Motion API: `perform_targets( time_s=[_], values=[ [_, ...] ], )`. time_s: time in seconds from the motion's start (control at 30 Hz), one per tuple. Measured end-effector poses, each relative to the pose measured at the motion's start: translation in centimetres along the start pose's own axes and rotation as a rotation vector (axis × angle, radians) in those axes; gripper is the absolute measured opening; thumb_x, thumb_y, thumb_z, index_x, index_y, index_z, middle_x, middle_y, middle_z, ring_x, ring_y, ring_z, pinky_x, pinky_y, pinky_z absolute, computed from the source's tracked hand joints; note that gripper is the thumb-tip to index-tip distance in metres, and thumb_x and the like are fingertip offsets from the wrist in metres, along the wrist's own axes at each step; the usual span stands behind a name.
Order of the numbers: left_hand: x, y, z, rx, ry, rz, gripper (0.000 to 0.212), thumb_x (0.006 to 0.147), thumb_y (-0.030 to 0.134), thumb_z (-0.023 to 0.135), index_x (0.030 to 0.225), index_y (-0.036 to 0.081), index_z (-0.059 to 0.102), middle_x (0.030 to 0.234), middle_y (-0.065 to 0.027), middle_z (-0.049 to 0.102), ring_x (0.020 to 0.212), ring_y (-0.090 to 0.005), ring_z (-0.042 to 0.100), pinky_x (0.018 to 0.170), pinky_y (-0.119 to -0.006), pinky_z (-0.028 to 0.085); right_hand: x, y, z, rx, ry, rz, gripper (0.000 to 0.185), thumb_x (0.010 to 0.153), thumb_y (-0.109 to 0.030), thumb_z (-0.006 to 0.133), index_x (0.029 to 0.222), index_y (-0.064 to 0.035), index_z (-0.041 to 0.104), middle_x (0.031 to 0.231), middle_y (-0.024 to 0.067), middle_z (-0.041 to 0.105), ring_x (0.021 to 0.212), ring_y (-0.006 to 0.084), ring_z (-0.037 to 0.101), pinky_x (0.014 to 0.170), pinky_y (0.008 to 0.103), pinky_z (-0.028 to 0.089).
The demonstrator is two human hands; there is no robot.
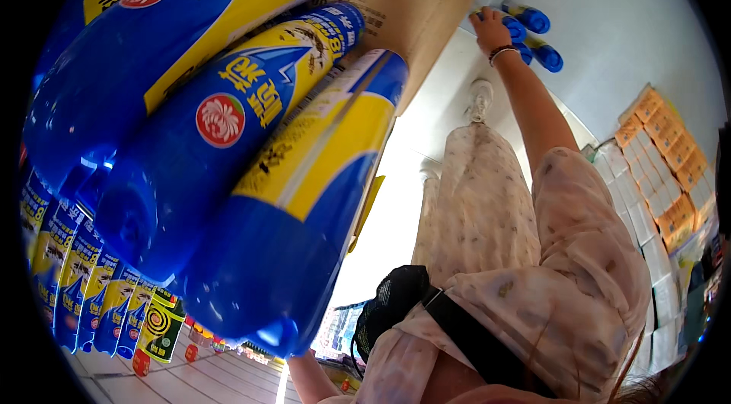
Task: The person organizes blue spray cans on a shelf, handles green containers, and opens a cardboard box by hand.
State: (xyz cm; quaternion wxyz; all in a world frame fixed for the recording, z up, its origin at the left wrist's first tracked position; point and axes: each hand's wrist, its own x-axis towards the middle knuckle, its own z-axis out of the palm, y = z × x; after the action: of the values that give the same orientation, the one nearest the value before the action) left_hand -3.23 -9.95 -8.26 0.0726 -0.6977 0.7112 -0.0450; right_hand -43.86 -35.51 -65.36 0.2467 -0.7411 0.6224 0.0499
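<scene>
At the upper right, my right hand (pixel 491 30), with a beaded bracelet at the wrist, lies on a small group of blue bottles (pixel 514 30) with yellow labels. Its fingers bend over a bottle; whether they grip it is unclear. My left forearm (pixel 311 378) shows at the bottom edge, but the left hand is hidden behind large blue plastic bottles (pixel 268 267). Those bottles, with blue and yellow labels bearing insect pictures, fill the left side close to the camera. Behind their tops is a brown cardboard carton (pixel 420 15) with printed writing.
Lower left, more blue and yellow bottles (pixel 74 284) stand in a row beside a green and yellow pack (pixel 160 327). Orange and white packs (pixel 665 158) are stacked at the right. A white shoe (pixel 480 97) is on the pale floor, and a black mesh item (pixel 394 301) hangs at my waist.
</scene>
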Motion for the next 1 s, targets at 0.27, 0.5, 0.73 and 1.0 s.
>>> perform_targets(
  time_s=[0.27, 0.5, 0.73, 1.0],
  values=[
    [0.8, 0.8, -0.5, 0.002, -0.009, -0.017, 0.056, 0.099, 0.039, 0.038, 0.146, 0.012, 0.029, 0.152, -0.0185, 0.031, 0.139, -0.0403, 0.031, 0.111, -0.053, 0.032, 2.1, 1.0, 0.0, -0.012, -0.062, -0.001, 0.037, 0.086, -0.007, 0.053, 0.12, -0.0199, 0.058, 0.127, 0.014, 0.047, 0.115, 0.0357, 0.05, 0.088, 0.0423, 0.053],
    [0.6, -0.3, 1.5, -0.051, 0.04, -0.063, 0.051, 0.102, 0.037, 0.028, 0.143, 0.007, 0.036, 0.151, -0.0197, 0.032, 0.14, -0.0367, 0.03, 0.114, -0.047, 0.031, 0.1, 1.5, -1.8, 0.056, -0.023, 0.005, 0.037, 0.085, -0.006, 0.055, 0.119, -0.0171, 0.06, 0.138, 0.0168, 0.043, 0.124, 0.0372, 0.045, 0.098, 0.0445, 0.048],
    [3.1, 1.8, 1.5, -0.31, 0.11, -0.344, 0.052, 0.102, 0.033, 0.024, 0.135, 0.0, 0.048, 0.152, -0.0175, 0.033, 0.14, -0.0342, 0.03, 0.117, -0.043, 0.02, -8.5, -1.9, -6.7, 0.25, -0.024, 0.049, 0.042, 0.08, -0.009, 0.064, 0.12, -0.0141, 0.06, 0.139, 0.0189, 0.043, 0.124, 0.037, 0.047, 0.098, 0.0446, 0.046],
    [2.9, 1.5, 1.0, -0.275, 0.181, -0.268, 0.041, 0.097, 0.022, 0.041, 0.13, 0.004, 0.056, 0.143, -0.016, 0.047, 0.137, -0.0394, 0.032, 0.114, -0.05, 0.021, -20.8, -16.5, -22.1, 0.629, 0.307, -0.273, 0.054, 0.076, -0.019, 0.077, 0.124, -0.0126, 0.054, 0.123, 0.0133, 0.055, 0.114, 0.0328, 0.054, 0.091, 0.0408, 0.048]
  ],
)
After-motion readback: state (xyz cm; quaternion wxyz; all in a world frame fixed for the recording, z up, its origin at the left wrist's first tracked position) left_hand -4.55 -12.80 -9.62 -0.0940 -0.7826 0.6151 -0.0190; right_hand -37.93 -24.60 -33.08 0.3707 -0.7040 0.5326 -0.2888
